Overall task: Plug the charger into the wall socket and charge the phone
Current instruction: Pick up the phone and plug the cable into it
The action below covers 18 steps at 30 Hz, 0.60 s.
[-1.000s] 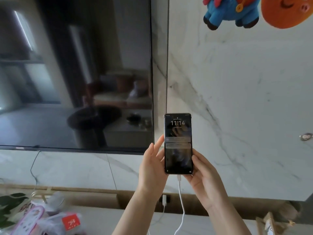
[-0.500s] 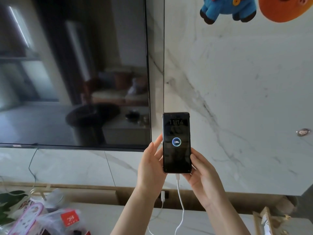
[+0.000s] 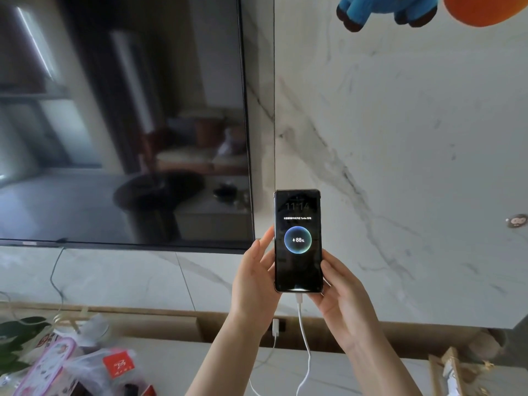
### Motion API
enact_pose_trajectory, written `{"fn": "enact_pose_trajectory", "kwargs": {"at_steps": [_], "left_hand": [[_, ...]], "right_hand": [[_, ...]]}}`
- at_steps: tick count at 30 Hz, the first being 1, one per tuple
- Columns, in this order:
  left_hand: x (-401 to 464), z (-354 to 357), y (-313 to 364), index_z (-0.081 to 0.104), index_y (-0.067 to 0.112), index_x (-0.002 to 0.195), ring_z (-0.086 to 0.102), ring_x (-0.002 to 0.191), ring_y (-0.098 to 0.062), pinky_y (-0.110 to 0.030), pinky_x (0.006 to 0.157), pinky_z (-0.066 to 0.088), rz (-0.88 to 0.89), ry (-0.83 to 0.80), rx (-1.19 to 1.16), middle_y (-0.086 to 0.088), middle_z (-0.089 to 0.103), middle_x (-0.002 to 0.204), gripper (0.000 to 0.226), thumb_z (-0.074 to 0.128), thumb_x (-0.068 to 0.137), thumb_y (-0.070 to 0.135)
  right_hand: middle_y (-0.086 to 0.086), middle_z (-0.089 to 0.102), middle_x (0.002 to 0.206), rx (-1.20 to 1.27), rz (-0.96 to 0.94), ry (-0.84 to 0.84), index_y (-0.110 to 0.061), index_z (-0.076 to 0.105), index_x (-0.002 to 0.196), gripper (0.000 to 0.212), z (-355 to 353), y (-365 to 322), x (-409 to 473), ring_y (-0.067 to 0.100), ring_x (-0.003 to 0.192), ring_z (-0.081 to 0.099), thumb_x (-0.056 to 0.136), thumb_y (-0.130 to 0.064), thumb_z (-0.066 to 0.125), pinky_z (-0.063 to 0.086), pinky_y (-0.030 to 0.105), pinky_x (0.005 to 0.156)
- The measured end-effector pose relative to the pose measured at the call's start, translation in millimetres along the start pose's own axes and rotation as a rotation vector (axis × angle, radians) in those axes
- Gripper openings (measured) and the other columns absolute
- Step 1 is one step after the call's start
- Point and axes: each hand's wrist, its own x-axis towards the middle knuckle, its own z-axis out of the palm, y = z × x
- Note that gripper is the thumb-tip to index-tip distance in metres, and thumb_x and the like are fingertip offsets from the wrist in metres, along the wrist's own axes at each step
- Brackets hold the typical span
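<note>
I hold a black phone [image 3: 298, 241] upright in front of the marble wall, between both hands. Its screen shows a round charging ring reading 88% under the time 11:14. My left hand [image 3: 255, 284] grips its left edge and my right hand [image 3: 338, 292] cups its lower right corner. A white cable [image 3: 303, 332] is plugged into the phone's bottom and hangs down. Below, a white charger [image 3: 275, 327] sits in a dark wall socket [image 3: 281, 324] in the recess under the wall panel.
A large dark TV screen [image 3: 123, 118] fills the left. A white counter [image 3: 357, 367] runs along the bottom, with plastic bags and packets [image 3: 74, 364] at the left and a wooden frame [image 3: 448, 370] at the right. Plush toys [image 3: 385, 10] hang at top right.
The lock screen gave way to a charging ring, which has grown and now reads 88%. The phone and both hands have stayed almost in place.
</note>
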Motion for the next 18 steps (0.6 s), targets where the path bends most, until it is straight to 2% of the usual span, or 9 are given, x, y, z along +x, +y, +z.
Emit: {"fn": "enact_pose_trajectory", "kwargs": {"at_steps": [4, 7, 9, 11, 14, 16, 18], "left_hand": [[2, 1, -4, 0.068, 0.027, 0.113, 0.073, 0.094, -0.024, -0.043, 0.077, 0.054, 0.007, 0.017, 0.021, -0.011, 0.075, 0.108, 0.035, 0.045, 0.088, 0.036], [4, -1, -9, 0.068, 0.027, 0.114, 0.073, 0.095, -0.025, -0.043, 0.078, 0.054, 0.014, 0.033, 0.037, -0.011, 0.075, 0.107, 0.034, 0.045, 0.090, 0.035], [6, -3, -12, 0.066, 0.027, 0.117, 0.073, 0.095, -0.025, -0.043, 0.078, 0.053, 0.009, 0.041, 0.046, -0.010, 0.075, 0.106, 0.039, 0.050, 0.082, 0.036], [9, -8, -19, 0.064, 0.025, 0.123, 0.071, 0.101, -0.028, -0.044, 0.083, 0.053, -0.024, 0.071, 0.044, -0.012, 0.073, 0.112, 0.044, 0.054, 0.080, 0.033], [15, -24, -38, 0.061, 0.022, 0.129, 0.066, 0.112, -0.031, -0.051, 0.100, 0.048, -0.124, 0.175, 0.020, -0.014, 0.069, 0.121, 0.039, 0.053, 0.091, 0.030], [16, -38, -59, 0.066, 0.016, 0.123, 0.067, 0.110, -0.031, -0.051, 0.102, 0.046, -0.199, 0.269, -0.044, -0.013, 0.071, 0.118, 0.039, 0.059, 0.088, 0.032], [13, -52, -81, 0.075, 0.010, 0.105, 0.072, 0.097, -0.028, -0.045, 0.094, 0.051, -0.250, 0.353, -0.087, -0.012, 0.075, 0.105, 0.032, 0.065, 0.082, 0.029]], "right_hand": [[0.014, 0.068, 0.120, 0.000, 0.018, 0.005, -0.008, 0.062, 0.120, 0.032, -5, 2, 4, 0.030, 0.115, 0.062, 0.093, -0.009, 0.045, 0.052, 0.042, 0.092], [0.014, 0.068, 0.120, -0.005, 0.029, 0.011, -0.007, 0.062, 0.120, 0.032, -10, 4, 7, 0.029, 0.113, 0.063, 0.093, -0.009, 0.045, 0.051, 0.042, 0.093], [0.014, 0.068, 0.120, -0.006, 0.039, 0.007, -0.007, 0.062, 0.120, 0.032, -14, 7, 9, 0.028, 0.112, 0.064, 0.093, -0.010, 0.045, 0.049, 0.044, 0.095], [0.015, 0.068, 0.120, -0.010, 0.060, 0.007, -0.007, 0.061, 0.121, 0.033, -20, 12, 12, 0.029, 0.113, 0.063, 0.093, -0.010, 0.045, 0.050, 0.045, 0.095], [0.017, 0.067, 0.120, -0.034, 0.134, 0.042, -0.007, 0.061, 0.121, 0.032, -36, 30, 16, 0.032, 0.113, 0.062, 0.094, -0.009, 0.044, 0.051, 0.043, 0.093], [0.017, 0.067, 0.120, -0.052, 0.201, 0.095, -0.006, 0.061, 0.120, 0.031, -50, 48, 18, 0.032, 0.112, 0.063, 0.094, -0.007, 0.044, 0.051, 0.041, 0.092], [0.013, 0.069, 0.116, -0.113, 0.270, 0.162, -0.010, 0.063, 0.117, 0.030, -65, 70, 19, 0.027, 0.104, 0.067, 0.093, -0.007, 0.046, 0.054, 0.035, 0.079]]}}
